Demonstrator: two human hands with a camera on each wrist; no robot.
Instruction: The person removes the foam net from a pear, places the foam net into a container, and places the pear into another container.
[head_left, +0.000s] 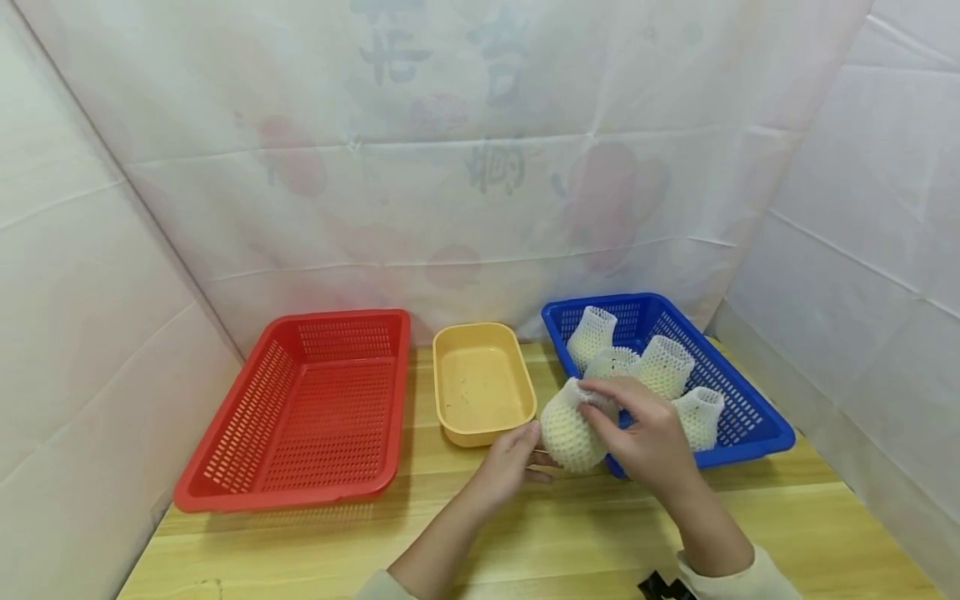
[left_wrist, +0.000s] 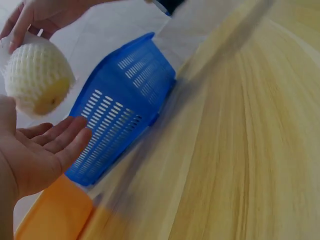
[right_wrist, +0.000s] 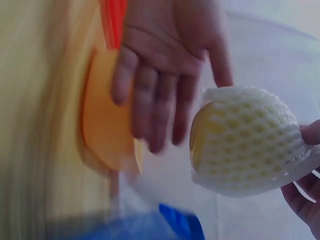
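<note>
My right hand pinches the gathered top of a white foam net around a round yellow fruit. The net covers most of the fruit; its bare yellow underside, with a small dark spot, shows in the left wrist view, where the netted fruit hangs from the right fingers. Close beside and below it, my left hand is held palm up. In the right wrist view the fingers of this left hand are spread straight, near the netted fruit.
Several more netted fruits stand in a blue basket behind the right hand. A yellow tub sits in the middle, with a red basket to its left. White cloth hangs behind the wooden table.
</note>
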